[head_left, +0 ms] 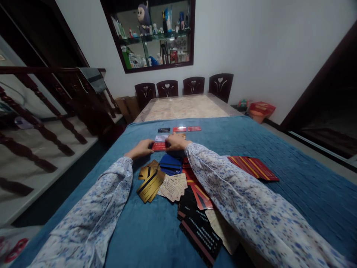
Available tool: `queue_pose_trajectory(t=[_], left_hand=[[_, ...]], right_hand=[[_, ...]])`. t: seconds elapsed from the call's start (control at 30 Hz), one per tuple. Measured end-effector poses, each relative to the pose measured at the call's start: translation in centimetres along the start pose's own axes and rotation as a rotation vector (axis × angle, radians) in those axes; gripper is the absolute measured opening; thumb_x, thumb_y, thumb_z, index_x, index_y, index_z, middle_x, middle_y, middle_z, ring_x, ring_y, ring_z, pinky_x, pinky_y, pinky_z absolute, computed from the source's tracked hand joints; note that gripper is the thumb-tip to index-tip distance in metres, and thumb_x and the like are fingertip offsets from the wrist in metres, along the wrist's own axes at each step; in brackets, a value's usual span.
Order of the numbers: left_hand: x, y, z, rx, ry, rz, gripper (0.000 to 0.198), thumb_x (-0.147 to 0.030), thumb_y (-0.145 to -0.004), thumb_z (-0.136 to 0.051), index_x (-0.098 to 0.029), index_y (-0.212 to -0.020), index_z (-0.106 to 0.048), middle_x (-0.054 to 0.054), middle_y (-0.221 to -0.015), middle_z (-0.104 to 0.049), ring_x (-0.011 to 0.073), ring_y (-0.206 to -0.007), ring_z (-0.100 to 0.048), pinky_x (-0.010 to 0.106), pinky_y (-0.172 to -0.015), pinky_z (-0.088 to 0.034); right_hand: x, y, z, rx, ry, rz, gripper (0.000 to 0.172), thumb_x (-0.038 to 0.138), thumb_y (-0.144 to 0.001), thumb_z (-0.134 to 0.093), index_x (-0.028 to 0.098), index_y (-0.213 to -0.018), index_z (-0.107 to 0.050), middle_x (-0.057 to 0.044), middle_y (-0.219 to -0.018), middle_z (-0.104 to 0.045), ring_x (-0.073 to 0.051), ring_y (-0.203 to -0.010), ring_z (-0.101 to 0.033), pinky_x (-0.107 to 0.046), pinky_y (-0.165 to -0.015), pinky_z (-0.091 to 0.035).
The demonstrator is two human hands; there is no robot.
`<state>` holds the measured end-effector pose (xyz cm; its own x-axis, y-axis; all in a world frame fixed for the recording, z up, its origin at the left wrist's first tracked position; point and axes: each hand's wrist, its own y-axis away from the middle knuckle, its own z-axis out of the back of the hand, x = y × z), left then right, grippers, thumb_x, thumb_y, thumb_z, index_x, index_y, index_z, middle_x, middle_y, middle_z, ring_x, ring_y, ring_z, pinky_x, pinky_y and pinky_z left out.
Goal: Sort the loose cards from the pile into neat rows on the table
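Observation:
My left hand (pixel 142 149) pinches the left edge of a red card (pixel 159 146) lying on the blue cloth. My right hand (pixel 176 142) holds the same card at its right end, fingers curled over it. Just beyond are a white card (pixel 160 138), a dark card (pixel 164 130) and two red cards, one shiny (pixel 179 129) and one matte (pixel 194 128). Another card, partly hidden, lies behind my right hand. Nearer me are fanned piles of blue cards (pixel 170 163), gold cards (pixel 151 186), beige cards (pixel 173 185) and black cards (pixel 199 234).
Red-and-orange cards (pixel 201 197) lie partly beneath my right sleeve. A row of red cards (pixel 253 167) is spread to the right. The blue cloth (pixel 292 193) covers the near table; its far end shows a stone-patterned top (pixel 186 106), with several dark chairs (pixel 167 88) behind.

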<state>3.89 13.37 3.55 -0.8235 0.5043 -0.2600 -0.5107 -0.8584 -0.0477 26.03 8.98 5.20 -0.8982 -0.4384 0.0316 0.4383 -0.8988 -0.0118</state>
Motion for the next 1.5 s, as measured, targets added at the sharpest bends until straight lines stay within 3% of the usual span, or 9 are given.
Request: queue_pose_trajectory(t=[0.37, 0.47, 0.6, 1.07, 1.37, 1.5], left_hand=[[-0.3, -0.1, 0.3, 0.041, -0.004, -0.019, 0.038, -0.023, -0.065, -0.071, -0.013, -0.101, -0.078, 0.01, -0.1, -0.077, 0.0349, -0.1, -0.071, 0.046, -0.096, -0.057], [0.1, -0.1, 0.2, 0.039, 0.028, -0.016, 0.046, -0.023, -0.065, -0.071, -0.014, -0.11, -0.077, 0.011, -0.107, -0.077, 0.0345, -0.103, -0.071, 0.045, -0.097, -0.057], [0.9, -0.1, -0.2, -0.011, 0.097, -0.004, 0.057, -0.022, -0.065, -0.073, -0.014, -0.121, -0.074, 0.014, -0.121, -0.075, 0.0345, -0.111, -0.07, 0.046, -0.103, -0.055], [1.5, 0.2, -1.5, -0.084, 0.109, -0.032, 0.057, -0.021, -0.067, -0.069, -0.014, -0.123, -0.073, 0.012, -0.123, -0.075, 0.0325, -0.115, -0.068, 0.046, -0.109, -0.051], [1.3, 1.9, -2.4, -0.184, 0.041, -0.06, 0.045, -0.026, -0.078, -0.063, -0.014, -0.121, -0.072, 0.014, -0.123, -0.069, 0.0298, -0.114, -0.066, 0.045, -0.109, -0.05], [1.0, 2.9, -2.7, -0.219, 0.039, -0.066, 0.042, -0.024, -0.079, -0.061, -0.015, -0.119, -0.071, 0.013, -0.121, -0.067, 0.0283, -0.115, -0.065, 0.043, -0.11, -0.051]], right_hand=[[-0.1, 0.1, 0.1, 0.036, 0.007, 0.035, 0.041, 0.044, -0.09, -0.069, 0.018, -0.122, -0.076, -0.016, -0.135, -0.068, -0.038, -0.126, -0.056, -0.045, -0.096, -0.049], [0.1, 0.2, 0.2, 0.043, -0.001, 0.031, 0.038, 0.041, -0.089, -0.069, 0.019, -0.119, -0.077, -0.016, -0.134, -0.069, -0.038, -0.126, -0.056, -0.045, -0.097, -0.048], [0.4, 0.3, 0.3, 0.054, -0.002, 0.02, 0.037, 0.039, -0.091, -0.066, 0.017, -0.118, -0.077, -0.017, -0.131, -0.071, -0.038, -0.125, -0.057, -0.044, -0.097, -0.048], [0.0, -0.1, -0.2, 0.039, 0.005, 0.042, 0.038, 0.039, -0.092, -0.064, 0.016, -0.118, -0.077, -0.018, -0.129, -0.072, -0.039, -0.128, -0.055, -0.045, -0.098, -0.049], [-0.1, 0.4, -0.4, 0.001, 0.054, 0.047, 0.048, 0.047, -0.091, -0.064, 0.017, -0.127, -0.072, -0.02, -0.139, -0.065, -0.042, -0.129, -0.051, -0.053, -0.098, -0.045], [0.0, 1.1, 0.2, -0.032, 0.054, 0.064, 0.045, 0.039, -0.095, -0.058, 0.016, -0.131, -0.07, -0.021, -0.139, -0.064, -0.041, -0.129, -0.05, -0.053, -0.099, -0.043]])
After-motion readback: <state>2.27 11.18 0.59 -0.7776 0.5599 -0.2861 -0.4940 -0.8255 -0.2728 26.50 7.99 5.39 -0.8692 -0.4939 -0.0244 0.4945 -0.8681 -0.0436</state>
